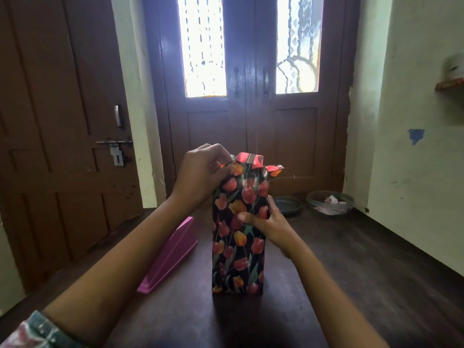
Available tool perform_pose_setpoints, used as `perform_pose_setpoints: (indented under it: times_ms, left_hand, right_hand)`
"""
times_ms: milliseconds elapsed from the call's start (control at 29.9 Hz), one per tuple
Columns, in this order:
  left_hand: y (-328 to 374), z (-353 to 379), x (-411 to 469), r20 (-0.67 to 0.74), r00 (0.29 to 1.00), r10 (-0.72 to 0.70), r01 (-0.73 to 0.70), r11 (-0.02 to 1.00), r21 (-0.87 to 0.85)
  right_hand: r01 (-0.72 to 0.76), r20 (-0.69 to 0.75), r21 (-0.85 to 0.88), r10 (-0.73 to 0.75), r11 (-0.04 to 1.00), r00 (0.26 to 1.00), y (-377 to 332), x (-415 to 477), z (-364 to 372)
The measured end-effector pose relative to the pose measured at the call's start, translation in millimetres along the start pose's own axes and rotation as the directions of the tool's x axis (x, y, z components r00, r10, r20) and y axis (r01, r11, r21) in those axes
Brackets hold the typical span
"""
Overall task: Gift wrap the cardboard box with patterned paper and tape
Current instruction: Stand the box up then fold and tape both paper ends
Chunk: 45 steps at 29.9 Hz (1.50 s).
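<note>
A tall box (238, 252) stands upright on the dark table (351, 285), covered in black paper printed with red and orange tulips. Loose paper flaps (253, 160) stick up at its top end. My left hand (200, 177) pinches the paper at the top left corner of the box, fingers curled over the flap. My right hand (268, 222) grips the box's right side at mid height, thumb pressed across the front face. The cardboard itself is hidden under the paper. No tape is in view.
A pink plastic case (170, 254) lies on the table left of the box. At the far end sit a dark round lid (287, 204) and a clear bowl with paper scraps (330, 203). Brown doors stand behind; a white wall runs along the right.
</note>
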<state>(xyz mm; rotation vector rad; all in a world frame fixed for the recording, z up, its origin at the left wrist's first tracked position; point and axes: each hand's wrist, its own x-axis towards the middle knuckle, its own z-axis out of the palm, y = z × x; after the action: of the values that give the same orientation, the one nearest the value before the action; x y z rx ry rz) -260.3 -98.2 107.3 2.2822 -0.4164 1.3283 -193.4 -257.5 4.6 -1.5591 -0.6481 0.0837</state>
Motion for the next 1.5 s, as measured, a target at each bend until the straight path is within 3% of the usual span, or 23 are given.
perform_pose_setpoints:
  times_ms: [234,401,468,502,535,568,602,635,669,736,903,1070,1137,1337,1505]
  left_hand:
    - [1.5,0.5,2.1,-0.006,0.997,0.078,-0.077,0.991,0.114]
    - [-4.2,-13.9,24.5,0.174,0.983,-0.060,0.061,0.998,0.000]
    - [-6.0,-17.2,26.8,0.193,0.978,-0.077,0.084,0.996,-0.029]
    - [-6.1,-17.7,26.3,0.197,0.977,-0.085,0.097,0.994,-0.052]
    - [-6.0,-17.6,25.7,0.200,0.975,-0.097,0.113,0.991,-0.071]
    - [-6.1,-17.0,25.3,0.206,0.972,-0.114,0.133,0.988,-0.083]
    - [-6.6,-16.8,25.7,0.214,0.968,-0.130,0.153,0.984,-0.090]
    - [-7.5,-16.8,26.6,0.225,0.963,-0.147,0.173,0.980,-0.098]
    - [-8.4,-17.0,27.9,0.238,0.958,-0.159,0.188,0.977,-0.104]
    - [-9.3,-17.6,30.1,0.257,0.952,-0.167,0.199,0.974,-0.104]
    - [-11.3,-15.8,25.2,0.259,0.951,-0.166,0.205,0.970,-0.132]
    - [-17.6,-24.4,20.5,0.466,0.871,-0.155,0.326,0.892,-0.314]
    - [-22.2,-22.4,16.7,0.481,0.856,-0.188,0.376,0.865,-0.331]
    - [-19.7,1.1,3.6,0.175,0.938,-0.299,0.336,0.908,-0.252]
    - [-16.4,10.0,1.2,0.071,0.928,-0.366,0.372,0.895,-0.248]
  right_hand:
    - [-0.012,0.007,-0.025,0.012,1.000,1.000,-1.8,-1.1,-0.9]
    - [-0.086,0.095,-0.109,0.097,0.990,0.991,-11.0,-2.3,-11.3]
    - [-0.057,0.007,-0.105,0.058,0.993,0.998,-26.5,-6.5,-10.2]
    - [0.021,-0.134,-0.110,-0.035,0.994,0.990,-36.9,-9.3,-7.5]
    - [0.137,-0.294,-0.144,-0.174,0.980,0.940,-47.4,-12.0,-4.8]
    - [0.284,-0.417,-0.228,-0.357,0.931,0.836,-57.2,-12.8,-3.5]
    - [0.405,-0.452,-0.387,-0.553,0.828,0.700,-67.8,-12.4,-3.5]
    - [0.443,-0.383,-0.564,-0.695,0.697,0.608,-78.8,-9.8,-2.2]
    - [0.427,-0.271,-0.696,-0.762,0.577,0.588,-88.2,-6.8,0.5]
    - [0.353,-0.116,-0.820,-0.734,0.451,0.669,-99.8,-2.0,5.0]
    - [0.241,-0.035,-0.899,-0.609,0.366,0.792,-115.8,5.6,3.2]
    - [0.253,0.013,-0.914,-0.601,0.316,0.799,-124.1,8.2,2.1]
    - [0.266,0.028,-0.913,-0.603,0.309,0.797,-122.5,6.6,3.0]
    - [0.305,0.077,-0.926,-0.680,0.222,0.729,-107.2,5.0,11.3]
    - [0.367,0.082,-0.878,-0.659,0.307,0.748,-100.7,5.2,5.3]
